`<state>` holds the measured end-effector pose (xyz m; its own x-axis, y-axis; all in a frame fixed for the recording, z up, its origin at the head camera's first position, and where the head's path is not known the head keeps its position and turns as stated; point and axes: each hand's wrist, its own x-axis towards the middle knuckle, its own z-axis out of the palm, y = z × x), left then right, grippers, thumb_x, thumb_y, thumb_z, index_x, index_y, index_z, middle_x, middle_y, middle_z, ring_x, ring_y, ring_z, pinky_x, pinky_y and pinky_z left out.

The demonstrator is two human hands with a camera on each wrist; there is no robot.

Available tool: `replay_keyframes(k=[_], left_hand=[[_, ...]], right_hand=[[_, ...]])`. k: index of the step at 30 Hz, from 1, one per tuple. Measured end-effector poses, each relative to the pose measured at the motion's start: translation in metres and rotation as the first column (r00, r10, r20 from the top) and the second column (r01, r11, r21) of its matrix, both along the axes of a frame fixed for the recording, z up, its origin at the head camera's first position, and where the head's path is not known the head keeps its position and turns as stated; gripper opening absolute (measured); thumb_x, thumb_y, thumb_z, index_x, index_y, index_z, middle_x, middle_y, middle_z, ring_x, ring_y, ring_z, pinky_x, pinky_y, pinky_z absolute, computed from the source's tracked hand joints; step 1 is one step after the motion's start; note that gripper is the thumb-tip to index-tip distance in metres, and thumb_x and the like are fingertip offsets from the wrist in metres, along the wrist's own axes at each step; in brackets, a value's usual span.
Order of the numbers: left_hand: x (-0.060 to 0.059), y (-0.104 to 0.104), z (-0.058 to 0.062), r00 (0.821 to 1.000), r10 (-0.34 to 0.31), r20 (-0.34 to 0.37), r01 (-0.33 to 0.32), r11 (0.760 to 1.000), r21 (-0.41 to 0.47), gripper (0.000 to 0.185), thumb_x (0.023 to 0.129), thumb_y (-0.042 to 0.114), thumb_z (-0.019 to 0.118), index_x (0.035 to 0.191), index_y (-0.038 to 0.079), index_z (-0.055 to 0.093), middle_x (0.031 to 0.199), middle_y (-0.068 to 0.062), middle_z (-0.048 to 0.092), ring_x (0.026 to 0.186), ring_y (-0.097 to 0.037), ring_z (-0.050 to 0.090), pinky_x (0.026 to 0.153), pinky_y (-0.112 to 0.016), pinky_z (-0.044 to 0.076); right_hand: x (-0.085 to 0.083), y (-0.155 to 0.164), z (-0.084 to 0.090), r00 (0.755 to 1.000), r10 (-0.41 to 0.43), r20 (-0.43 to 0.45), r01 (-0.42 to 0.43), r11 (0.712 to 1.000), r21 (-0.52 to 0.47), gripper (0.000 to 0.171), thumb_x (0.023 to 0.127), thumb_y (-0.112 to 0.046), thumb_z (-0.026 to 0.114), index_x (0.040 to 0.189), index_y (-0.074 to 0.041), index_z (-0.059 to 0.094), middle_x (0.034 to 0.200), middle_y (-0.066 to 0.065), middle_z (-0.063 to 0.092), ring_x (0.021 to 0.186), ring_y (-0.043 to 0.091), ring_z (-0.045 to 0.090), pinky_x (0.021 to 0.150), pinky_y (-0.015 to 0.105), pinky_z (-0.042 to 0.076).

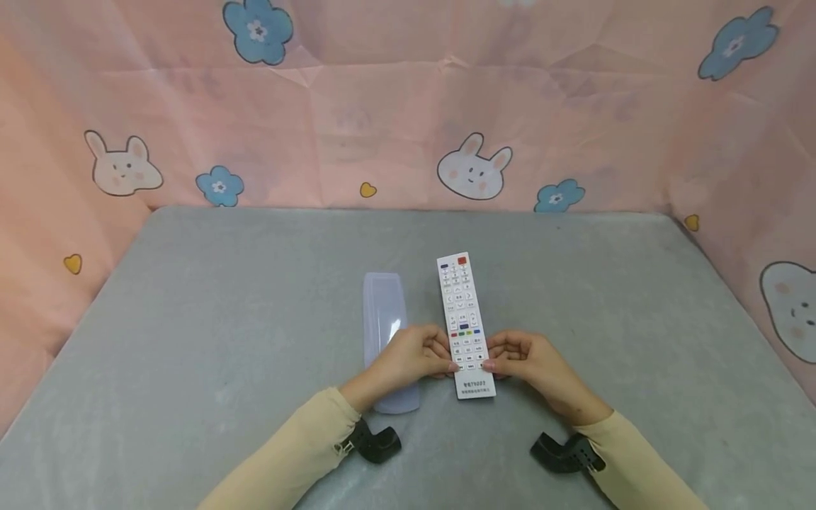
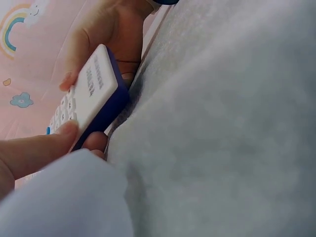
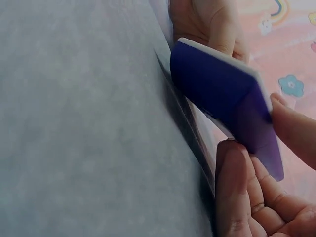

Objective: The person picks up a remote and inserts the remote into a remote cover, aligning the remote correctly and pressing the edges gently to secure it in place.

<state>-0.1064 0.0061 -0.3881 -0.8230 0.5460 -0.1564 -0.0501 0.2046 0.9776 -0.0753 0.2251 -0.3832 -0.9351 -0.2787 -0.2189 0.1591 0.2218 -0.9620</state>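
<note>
Grey table (image 1: 223, 319): remote (image 1: 464, 319) between both hands.

Head looks down; wrists close, sharing the remote (image 1: 466, 326).

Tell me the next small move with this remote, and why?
Probably lift the remote and bring it over to the clear cover: the left hand and right hand both pinch its near end, already raised off the table, and the cover lies empty beside it.
</note>
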Motion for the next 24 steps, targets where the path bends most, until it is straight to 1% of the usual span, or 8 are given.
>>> replay_keyframes(k=[6,12,15,21,24], left_hand=[[0.0001,-0.0008,0.0,1.0,0.004,0.013,-0.004,1.0,0.011,0.018,0.078,-0.007,0.071,0.09,-0.01,0.058,0.073,-0.01,0.065,0.06,-0.012,0.062,0.058,-0.026,0.057],[-0.0004,-0.0012,0.0024,1.0,0.008,0.022,-0.008,1.0,0.006,0.017,0.081,-0.004,0.071,0.092,-0.009,0.059,0.074,-0.009,0.065,0.06,-0.011,0.062,0.058,-0.026,0.057],[-0.0005,-0.0009,0.003,0.999,0.006,0.032,-0.006,1.0,0.014,0.018,0.081,-0.004,0.07,0.092,-0.009,0.058,0.074,-0.011,0.065,0.061,-0.012,0.063,0.058,-0.027,0.057],[-0.0005,-0.0007,0.0031,1.0,0.001,0.031,-0.001,1.0,0.024,0.017,0.082,-0.002,0.07,0.092,-0.01,0.058,0.075,-0.014,0.067,0.061,-0.017,0.065,0.057,-0.028,0.057],[-0.0003,-0.0006,0.0043,1.0,-0.002,0.027,0.001,1.0,0.018,0.017,0.082,-0.001,0.07,0.092,-0.01,0.058,0.074,-0.014,0.067,0.06,-0.017,0.065,0.057,-0.028,0.057]], right_hand=[[0.0018,-0.0047,0.0009,1.0,0.009,0.007,-0.009,0.999,-0.046,0.036,0.083,-0.003,0.07,0.105,0.018,0.051,0.086,0.009,0.063,0.075,0.011,0.063,0.068,0.027,0.056],[0.0018,-0.0065,-0.001,1.0,0.012,-0.006,-0.012,0.999,-0.048,0.033,0.082,-0.003,0.07,0.102,0.017,0.052,0.085,0.007,0.063,0.074,0.01,0.062,0.067,0.027,0.056],[0.0024,-0.0073,-0.0021,0.999,0.006,-0.043,-0.008,0.998,-0.056,0.03,0.083,0.0,0.069,0.1,0.017,0.052,0.083,0.005,0.063,0.072,0.01,0.062,0.065,0.026,0.055],[0.0045,-0.0099,-0.0042,0.984,-0.023,-0.175,0.009,0.997,-0.08,0.025,0.083,0.003,0.067,0.099,0.018,0.055,0.079,0.001,0.065,0.069,0.01,0.062,0.062,0.025,0.055],[0.0048,-0.0098,-0.0049,0.98,-0.034,-0.198,0.017,0.996,-0.089,0.022,0.083,0.003,0.068,0.098,0.015,0.057,0.079,0.0,0.066,0.069,0.01,0.062,0.062,0.026,0.055]])
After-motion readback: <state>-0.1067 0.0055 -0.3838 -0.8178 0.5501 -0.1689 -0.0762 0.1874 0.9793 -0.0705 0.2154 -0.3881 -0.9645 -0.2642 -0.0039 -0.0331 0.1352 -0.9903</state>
